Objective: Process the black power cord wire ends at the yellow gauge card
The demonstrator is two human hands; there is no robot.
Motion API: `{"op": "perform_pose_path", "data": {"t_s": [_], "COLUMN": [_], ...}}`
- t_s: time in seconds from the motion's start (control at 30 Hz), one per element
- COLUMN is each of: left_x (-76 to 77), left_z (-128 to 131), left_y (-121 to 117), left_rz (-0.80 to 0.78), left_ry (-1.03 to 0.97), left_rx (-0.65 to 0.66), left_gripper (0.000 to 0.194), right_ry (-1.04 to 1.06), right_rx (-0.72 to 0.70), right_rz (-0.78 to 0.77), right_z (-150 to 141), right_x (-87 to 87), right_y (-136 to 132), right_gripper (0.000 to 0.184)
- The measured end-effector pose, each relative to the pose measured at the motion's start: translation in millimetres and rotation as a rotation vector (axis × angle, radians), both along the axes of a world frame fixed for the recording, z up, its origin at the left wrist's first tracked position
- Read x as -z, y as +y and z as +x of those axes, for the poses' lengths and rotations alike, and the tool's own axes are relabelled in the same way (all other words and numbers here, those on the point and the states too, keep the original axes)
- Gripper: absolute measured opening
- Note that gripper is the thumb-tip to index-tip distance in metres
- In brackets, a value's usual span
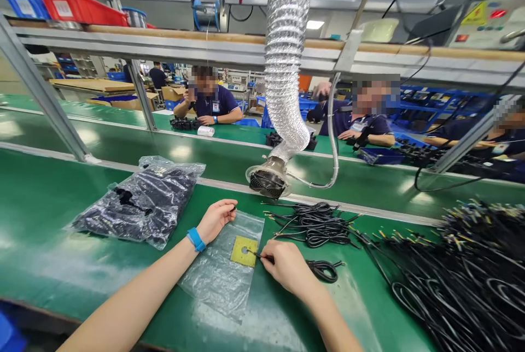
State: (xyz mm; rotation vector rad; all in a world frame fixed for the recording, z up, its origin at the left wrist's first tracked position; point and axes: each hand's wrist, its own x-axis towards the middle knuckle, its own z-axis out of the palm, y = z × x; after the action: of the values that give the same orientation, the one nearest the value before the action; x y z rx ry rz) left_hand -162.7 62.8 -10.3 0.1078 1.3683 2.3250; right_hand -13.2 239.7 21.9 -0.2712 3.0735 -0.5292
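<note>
We judged this tip preparation, needing steady aim next: our right hand [285,264] pinched a cable [259,256], its tip at the sponge [237,252] on the bag [221,282], our left hand [215,222] perhaps a dark bit [234,209].

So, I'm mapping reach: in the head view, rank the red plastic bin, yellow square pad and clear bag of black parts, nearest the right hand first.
1. Yellow pad, just left.
2. Clear parts bag, farther left.
3. Red bin, on the shelf.
</note>
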Motion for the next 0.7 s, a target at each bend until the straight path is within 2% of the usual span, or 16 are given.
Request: {"op": "perform_pose_path", "data": {"t_s": [0.13,0.3,0.47,0.57,0.7], "left_x": [0.9,0.9,-5.8,-9.5,-12.9], "left_z": [-0.9,-3.6,3.7,12.7,24.5], "left_y": [-0.1,-1.0,0.5,3.7,8.4], "left_rz": [-0.005,-0.002,0.032,0.035,0.038], "left_ry": [0.006,-0.032,-0.018,-0.007,-0.006], "left_rx": [0.001,0.002,0.059,0.134,0.229], "left_gripper": [0.018,0.017,0.02,0.023,0.029], "right_ry": [-0.005,0.058,0.344,0.492,0.594], "right_rx": [-0.028,0.032,0.157,0.196,0.196], "right_rz": [-0.008,-0.181,-0.427,-0.51,-0.569], "right_z": [-1.4,-4.6,-8.3,-9.7,-10.3], "right_x": [4.4,6.3,11.8,14.7,16.0], "right_y": [1.8,7.1,8.1,5.1,1.2], "right_gripper": [0.02,0.019,0.03,0.033,0.028]}}
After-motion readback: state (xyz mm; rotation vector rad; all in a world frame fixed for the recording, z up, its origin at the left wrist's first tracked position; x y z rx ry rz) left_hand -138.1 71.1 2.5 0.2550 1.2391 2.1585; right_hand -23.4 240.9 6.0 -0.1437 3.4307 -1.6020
